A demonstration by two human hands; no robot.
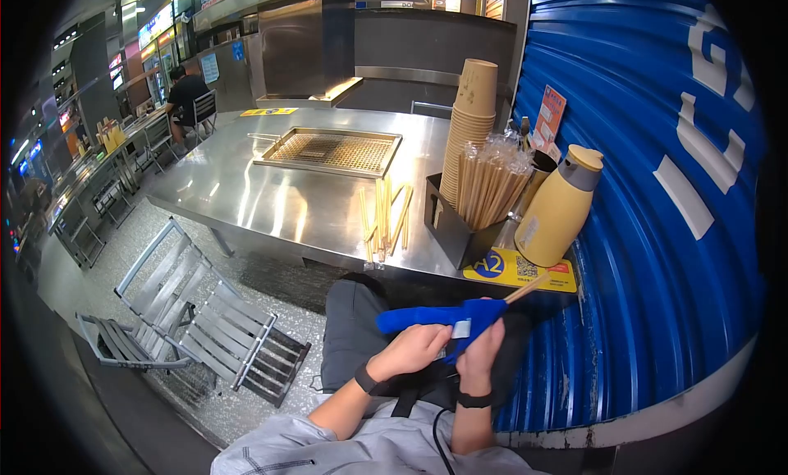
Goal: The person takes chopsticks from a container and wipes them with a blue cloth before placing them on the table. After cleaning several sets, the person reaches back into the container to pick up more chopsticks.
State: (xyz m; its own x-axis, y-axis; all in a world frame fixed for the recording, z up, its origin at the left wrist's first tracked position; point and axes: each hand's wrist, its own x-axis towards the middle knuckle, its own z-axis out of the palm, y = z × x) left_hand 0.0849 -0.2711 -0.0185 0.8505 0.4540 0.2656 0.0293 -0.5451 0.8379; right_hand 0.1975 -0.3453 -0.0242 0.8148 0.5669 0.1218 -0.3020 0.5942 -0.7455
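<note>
Above my lap, a blue cloth [419,317] with a pale tag is held between my two hands. My left hand [417,349] comes in from the left and pinches the cloth beside the tag. Fingers of my right hand [480,348] are wrapped round the folded cloth, and a few wooden chopsticks [527,287] stick out of its upper right end. More chopsticks [383,218] lie loosely on the steel table [246,204], near its front edge. A dark holder [451,233] at the right contains wrapped chopsticks [490,188] and a tall stack of paper cups [472,122].
A grill grate [335,151] lies on the table. At the right stand a yellow jug [558,208] and a blue shutter wall [648,270]. A folding chair [217,327] is at the left. Farther back, a person [187,98] sits at another table.
</note>
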